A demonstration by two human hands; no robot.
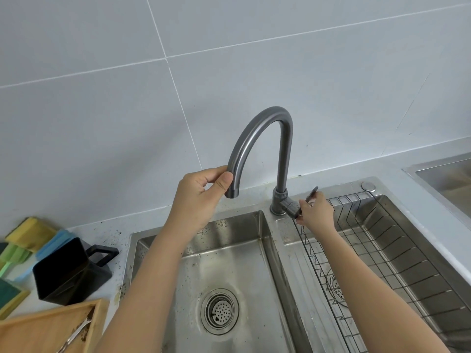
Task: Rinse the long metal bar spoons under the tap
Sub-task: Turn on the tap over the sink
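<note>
A dark grey gooseneck tap (280, 149) rises behind the steel double sink. My left hand (198, 197) grips the spout near its outlet, thumb and fingers around the pipe, above the left basin (237, 253). My right hand (317, 212) is closed on the tap lever (312, 193) at the base. No water is running. Metal bar spoons (75, 335) lie in a wooden tray (48, 324) at the lower left, only their thin ends showing.
A black plastic holder (68, 273) stands left of the sink, with coloured sponges (28, 240) behind it. A black wire rack (387, 256) fills the right basin. The left basin's drain (219, 312) has a strainer. Another steel basin (446, 179) is at far right.
</note>
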